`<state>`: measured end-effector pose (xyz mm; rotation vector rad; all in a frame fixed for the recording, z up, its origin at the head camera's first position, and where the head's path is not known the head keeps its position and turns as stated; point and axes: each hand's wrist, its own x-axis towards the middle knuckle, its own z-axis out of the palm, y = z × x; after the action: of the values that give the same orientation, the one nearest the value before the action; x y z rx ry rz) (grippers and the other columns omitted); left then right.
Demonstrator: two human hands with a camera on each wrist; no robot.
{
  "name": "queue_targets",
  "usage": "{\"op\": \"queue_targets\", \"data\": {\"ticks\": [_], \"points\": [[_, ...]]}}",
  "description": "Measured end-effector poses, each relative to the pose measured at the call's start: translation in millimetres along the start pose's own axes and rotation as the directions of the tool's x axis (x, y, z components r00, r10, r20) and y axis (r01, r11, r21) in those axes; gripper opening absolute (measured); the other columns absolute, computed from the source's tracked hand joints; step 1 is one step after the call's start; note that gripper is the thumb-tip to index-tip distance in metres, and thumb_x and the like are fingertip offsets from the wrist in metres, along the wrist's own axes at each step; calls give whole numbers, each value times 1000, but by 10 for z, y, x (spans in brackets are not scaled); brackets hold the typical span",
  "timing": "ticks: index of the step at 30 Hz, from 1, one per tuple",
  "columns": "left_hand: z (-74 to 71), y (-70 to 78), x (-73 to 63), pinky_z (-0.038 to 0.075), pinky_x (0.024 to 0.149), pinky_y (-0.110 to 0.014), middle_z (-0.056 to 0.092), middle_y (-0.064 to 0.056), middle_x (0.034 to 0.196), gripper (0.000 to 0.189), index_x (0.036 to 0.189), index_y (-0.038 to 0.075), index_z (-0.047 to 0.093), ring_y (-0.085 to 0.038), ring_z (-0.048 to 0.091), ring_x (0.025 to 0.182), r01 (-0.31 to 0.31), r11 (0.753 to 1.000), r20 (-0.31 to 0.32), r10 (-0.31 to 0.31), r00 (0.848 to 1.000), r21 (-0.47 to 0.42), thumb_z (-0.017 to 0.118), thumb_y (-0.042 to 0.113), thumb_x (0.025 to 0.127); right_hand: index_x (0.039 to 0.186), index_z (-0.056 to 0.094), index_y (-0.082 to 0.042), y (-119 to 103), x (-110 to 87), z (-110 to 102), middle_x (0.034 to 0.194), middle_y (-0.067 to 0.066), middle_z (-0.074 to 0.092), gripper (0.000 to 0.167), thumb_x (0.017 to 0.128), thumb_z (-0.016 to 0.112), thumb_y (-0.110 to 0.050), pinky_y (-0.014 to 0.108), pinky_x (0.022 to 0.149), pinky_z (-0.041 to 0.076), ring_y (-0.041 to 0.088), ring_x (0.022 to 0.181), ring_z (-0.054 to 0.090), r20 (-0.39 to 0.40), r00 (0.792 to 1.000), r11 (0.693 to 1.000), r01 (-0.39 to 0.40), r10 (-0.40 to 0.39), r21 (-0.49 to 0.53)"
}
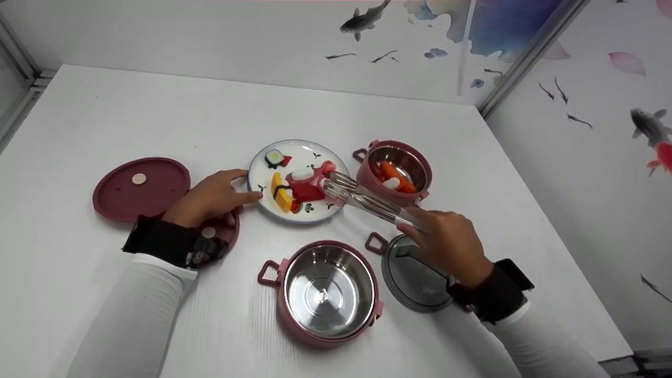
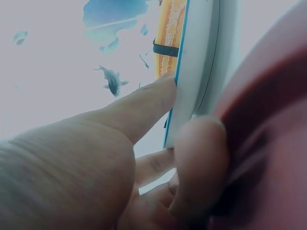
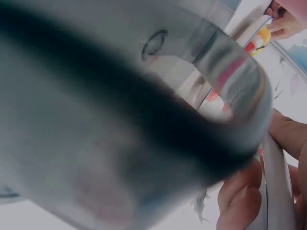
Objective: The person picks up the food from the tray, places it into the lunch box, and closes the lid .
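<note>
My left hand (image 1: 212, 194) holds the left rim of a white plate (image 1: 323, 211), thumb over the edge and fingers along its side. On the plate lie toy foods: a sushi roll (image 1: 274, 157), a yellow piece with a dark band (image 1: 281, 193), a red piece (image 1: 307, 191) and several others. With curled fingers, my right hand (image 1: 449, 241) grips metal tongs (image 1: 375, 206), whose tips reach over the plate's right side at a pink piece (image 1: 328, 167). In the right wrist view, the blurred tongs cover much of the picture. I cannot tell whether the tips pinch anything.
Right of the plate stands a small pink pot (image 1: 386, 190) with orange carrots (image 1: 401, 178) and a white piece inside. A larger steel-lined pot (image 1: 294, 315) stands in front. A glass lid (image 1: 415, 289) lies below my right hand. Two maroon lids (image 1: 126, 202) lie left, one partly under my left wrist.
</note>
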<state>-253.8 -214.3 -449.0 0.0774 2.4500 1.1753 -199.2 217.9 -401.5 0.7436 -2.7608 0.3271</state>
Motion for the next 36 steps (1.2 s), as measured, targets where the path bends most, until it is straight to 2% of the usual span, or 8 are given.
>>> {"op": "queue_targets", "data": {"ticks": [4,9,13,17,22,26,32,36], "points": [[30,-3,-16,51,51,-26,65,-2,75,82,163,10,29,-10,64,49,6,1000,-6,-6,1000,-5,66,46,99,123,77,-6,7,-42,-58,104,14,80,38,91,83,-25,45,78,64,29,88,79,-27,999,999,-20,21,35],[40,-41,-46,52,52,-26,65,-3,77,81,163,11,29,-9,65,49,9,1000,-3,-9,1000,-12,66,46,100,124,76,-5,74,-80,-179,110,13,79,38,91,82,-23,46,78,64,29,95,79,-117,993,998,-13,21,64],[37,-57,-56,51,52,-26,65,-2,76,82,163,9,29,-10,64,48,-9,1000,-4,9,1000,-13,66,45,100,121,77,-5,242,-130,-308,103,12,80,33,92,81,-20,46,65,61,27,80,78,-208,978,1000,-15,16,4],[28,-66,-55,51,51,-26,65,-3,76,83,164,9,28,-10,64,49,-3,1000,5,3,1000,-31,67,45,100,117,77,-4,428,-208,-418,93,17,79,32,90,82,-19,50,54,53,33,67,72,-270,961,995,-78,59,-58],[-2,-71,-60,51,51,-26,65,-3,76,84,164,9,28,-10,64,49,3,999,4,-3,1000,-36,67,46,100,115,78,-3,598,-282,-473,82,20,76,31,90,83,-20,46,47,43,36,59,64,-284,954,985,-134,98,-108],[-23,-66,-60,52,53,-27,66,-3,77,84,164,8,27,-11,65,50,-1,1000,8,2,1000,-30,66,46,100,114,78,-4,661,-297,-475,78,20,74,30,90,82,-22,41,46,39,34,57,61,-286,950,982,-159,124,-102],[-32,-36,-28,52,54,-26,67,-2,80,84,164,9,27,-10,65,50,2,1000,18,-2,1000,-13,66,46,100,116,77,-4,671,-299,-479,83,22,75,32,90,82,-23,43,47,40,36,60,63,-291,942,976,-199,166,-89],[-35,-20,-6,52,53,-26,66,-2,79,83,164,9,27,-10,65,50,0,1000,18,0,1000,-16,66,46,100,118,77,-3,611,-281,-462,86,23,76,34,91,82,-23,45,47,43,35,60,64,-281,946,979,-189,160,-80]]}}
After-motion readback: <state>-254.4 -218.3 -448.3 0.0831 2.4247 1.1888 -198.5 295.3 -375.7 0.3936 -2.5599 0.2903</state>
